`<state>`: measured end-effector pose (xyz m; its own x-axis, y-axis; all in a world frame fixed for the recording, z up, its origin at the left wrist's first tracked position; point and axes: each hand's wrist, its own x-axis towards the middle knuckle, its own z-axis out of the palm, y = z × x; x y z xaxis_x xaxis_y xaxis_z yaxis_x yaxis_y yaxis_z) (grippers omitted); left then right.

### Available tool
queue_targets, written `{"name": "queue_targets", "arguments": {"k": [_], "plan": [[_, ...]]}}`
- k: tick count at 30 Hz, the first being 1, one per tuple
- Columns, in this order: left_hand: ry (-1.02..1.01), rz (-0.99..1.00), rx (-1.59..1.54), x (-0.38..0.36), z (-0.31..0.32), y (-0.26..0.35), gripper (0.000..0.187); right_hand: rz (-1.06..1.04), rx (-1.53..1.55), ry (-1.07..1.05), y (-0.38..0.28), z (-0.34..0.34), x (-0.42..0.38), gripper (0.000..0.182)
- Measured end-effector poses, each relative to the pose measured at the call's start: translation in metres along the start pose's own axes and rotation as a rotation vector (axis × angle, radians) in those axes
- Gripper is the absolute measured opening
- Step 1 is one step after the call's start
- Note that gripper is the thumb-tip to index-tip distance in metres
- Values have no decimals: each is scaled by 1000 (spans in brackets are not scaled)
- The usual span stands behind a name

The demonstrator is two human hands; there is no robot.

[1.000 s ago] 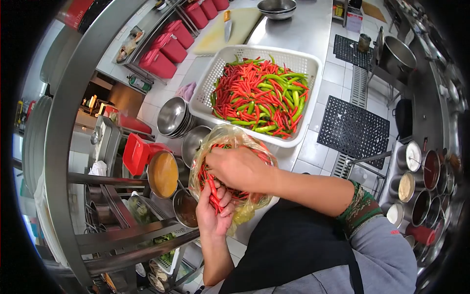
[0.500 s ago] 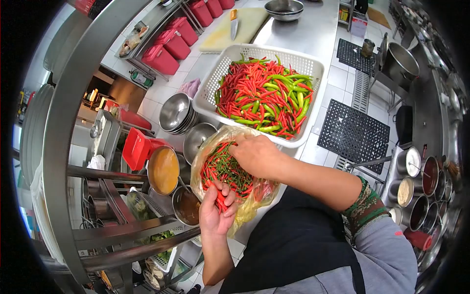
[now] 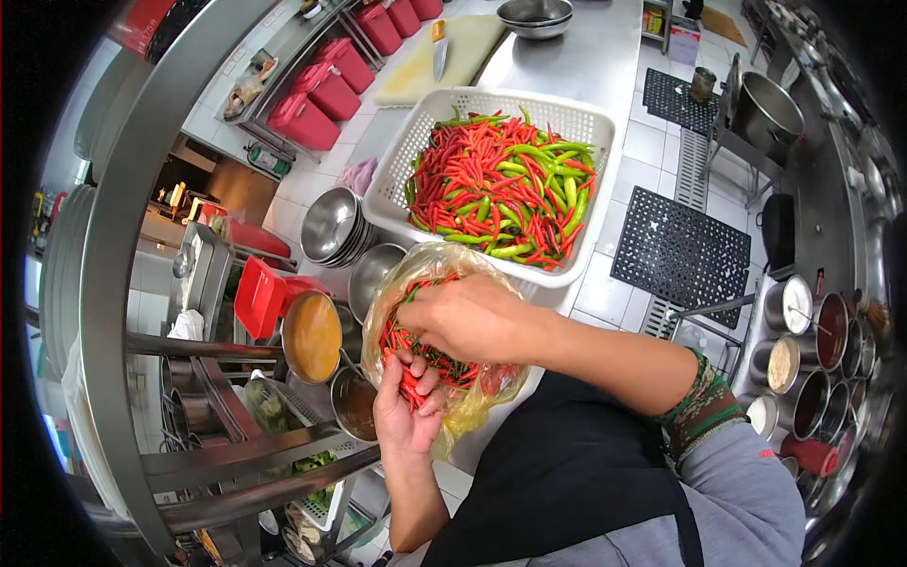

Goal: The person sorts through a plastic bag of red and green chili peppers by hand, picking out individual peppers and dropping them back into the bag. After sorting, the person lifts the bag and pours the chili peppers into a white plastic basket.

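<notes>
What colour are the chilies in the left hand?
Red: the chilies in the left hand show best in the head view.

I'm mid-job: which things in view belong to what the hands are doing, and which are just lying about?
In use:
red chillies in the left hand
plastic bag of chillies, under the right hand
white basket of chillies, probably

Lying about, it seems:
knife on cutting board
stacked metal bowls
red bins

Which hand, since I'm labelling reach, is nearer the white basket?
Right. The right hand is over the plastic bag, just short of the white basket; the left hand is farther back, holding red chilies.
</notes>
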<state>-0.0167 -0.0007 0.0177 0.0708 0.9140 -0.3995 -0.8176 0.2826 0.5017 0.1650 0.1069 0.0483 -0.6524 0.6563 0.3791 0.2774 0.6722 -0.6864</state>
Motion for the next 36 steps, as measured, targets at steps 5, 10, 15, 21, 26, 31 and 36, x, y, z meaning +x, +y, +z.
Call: {"name": "queue_targets", "arguments": {"k": [5, 10, 15, 21, 26, 31, 36], "plan": [[3, -50, 76, -4, 5, 6, 23, -133, 78, -188, -13, -7, -3, 12], [-9, -33, 250, -8, 0, 5, 23, -149, 51, -237, -13, -8, -6, 14], [22, 18, 249, -8, 3, 5, 19, -23, 7, -217, -15, -12, -2, 16], [61, 70, 159, -7, -2, 5, 17, 148, -331, -258, 9, 9, -15, 21], [58, 40, 159, -10, -8, 1, 16, 157, -402, -502, 9, 13, -21, 22], [60, 41, 163, -10, -8, -1, 16, 193, -352, -430, 10, 15, -15, 20], [50, 47, 178, -12, -6, -1, 16, 107, -178, -222, 8, 1, -9, 19]]}}
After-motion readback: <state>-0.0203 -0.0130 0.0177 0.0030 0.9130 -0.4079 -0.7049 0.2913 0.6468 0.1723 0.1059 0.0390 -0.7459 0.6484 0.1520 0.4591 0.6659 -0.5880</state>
